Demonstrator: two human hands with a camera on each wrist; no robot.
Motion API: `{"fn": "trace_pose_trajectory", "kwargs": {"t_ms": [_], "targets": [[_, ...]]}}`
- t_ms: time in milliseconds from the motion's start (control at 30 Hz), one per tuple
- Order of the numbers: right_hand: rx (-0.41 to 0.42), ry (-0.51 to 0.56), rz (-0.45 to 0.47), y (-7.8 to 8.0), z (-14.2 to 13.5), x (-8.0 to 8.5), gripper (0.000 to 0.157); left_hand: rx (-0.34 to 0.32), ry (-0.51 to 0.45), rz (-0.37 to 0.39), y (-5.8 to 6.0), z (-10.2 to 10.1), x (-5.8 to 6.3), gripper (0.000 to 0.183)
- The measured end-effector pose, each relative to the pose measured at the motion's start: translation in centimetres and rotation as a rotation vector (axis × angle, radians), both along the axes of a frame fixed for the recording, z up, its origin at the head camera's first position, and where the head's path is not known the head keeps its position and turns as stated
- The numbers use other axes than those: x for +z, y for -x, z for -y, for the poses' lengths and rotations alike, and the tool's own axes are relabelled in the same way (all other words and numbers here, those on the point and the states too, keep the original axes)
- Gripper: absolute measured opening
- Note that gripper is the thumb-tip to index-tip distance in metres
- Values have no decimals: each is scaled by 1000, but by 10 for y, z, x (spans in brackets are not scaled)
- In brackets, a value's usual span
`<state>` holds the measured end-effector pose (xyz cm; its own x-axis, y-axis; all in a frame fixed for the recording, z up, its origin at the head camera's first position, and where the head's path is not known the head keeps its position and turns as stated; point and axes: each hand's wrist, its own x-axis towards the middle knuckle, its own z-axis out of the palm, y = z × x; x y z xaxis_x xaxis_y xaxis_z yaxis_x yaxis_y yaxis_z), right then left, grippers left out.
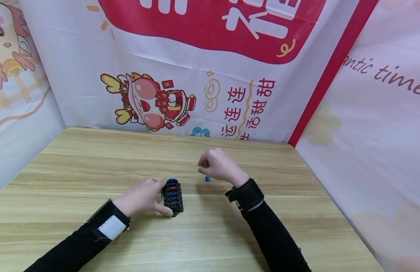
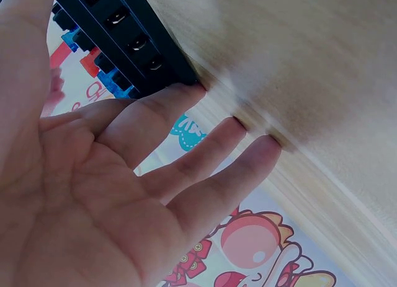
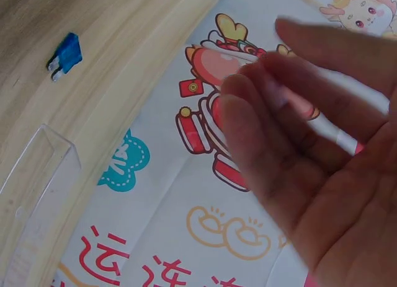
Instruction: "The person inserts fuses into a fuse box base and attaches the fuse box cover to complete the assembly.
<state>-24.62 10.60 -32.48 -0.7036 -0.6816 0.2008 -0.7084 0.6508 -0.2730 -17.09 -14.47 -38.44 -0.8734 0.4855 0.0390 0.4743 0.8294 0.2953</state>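
Black block could skid if our gripping left fingers slacken; whether our half-curled right fingers hold anything is unclear.

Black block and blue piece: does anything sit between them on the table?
Nothing that I can see: in the head view, only bare table lies between the black block and the blue piece.

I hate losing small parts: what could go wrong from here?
The small blue plastic piece with metal prongs lies loose near the right hand and might get knocked away. The small orange piece nearby could be nudged too. If the left hand slips, the black rectangular block may shift.
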Motion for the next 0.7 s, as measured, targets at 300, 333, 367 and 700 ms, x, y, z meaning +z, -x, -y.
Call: {"fn": "trace_pose_trajectory", "kwargs": {"t_ms": [300,333,367,700], "targets": [[-222,-137,17,5,-2,-17,26,1,-2,-8,0,0,0,107],[-238,-150,19,5,-2,-19,27,2,-2,-8,0,0,0,107],[-253,-165,17,5,-1,-21,28,9,-2,-4,0,0,0,107],[-282,-209,35,8,3,-33,26,5,-8,7,0,0,0,107]]}}
